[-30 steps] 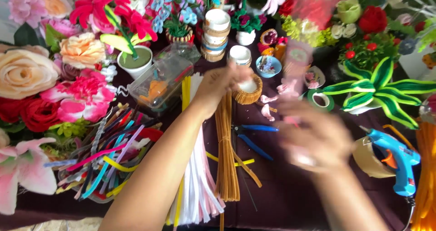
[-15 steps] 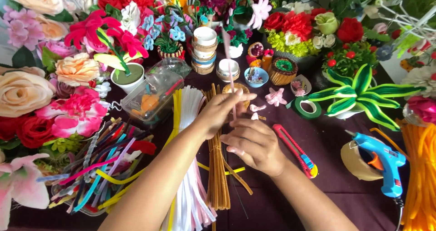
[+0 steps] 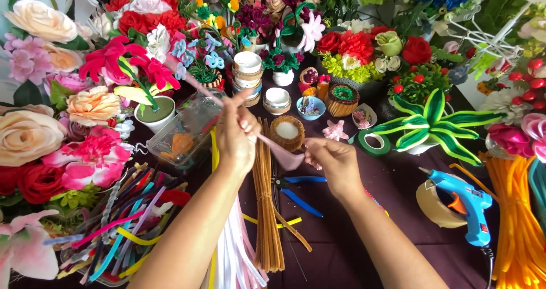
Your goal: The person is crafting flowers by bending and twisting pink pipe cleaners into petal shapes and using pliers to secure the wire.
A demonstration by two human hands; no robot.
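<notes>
1. Your left hand is raised, grip pinched on a pale pink fuzzy pipe cleaner.
2. Your right hand pinches its bent lower end above the tabletop.
3. Brown pipe-cleaner bundle and blue-handled pliers lie beneath.

The pink pipe cleaner pinched between both hands looks fuzzy and matt. Near it, the brown pipe cleaner bundle has the same soft pile. At right, the blue glue gun is smooth, glossy plastic. The dark tablecloth looks like matt cloth.
</notes>
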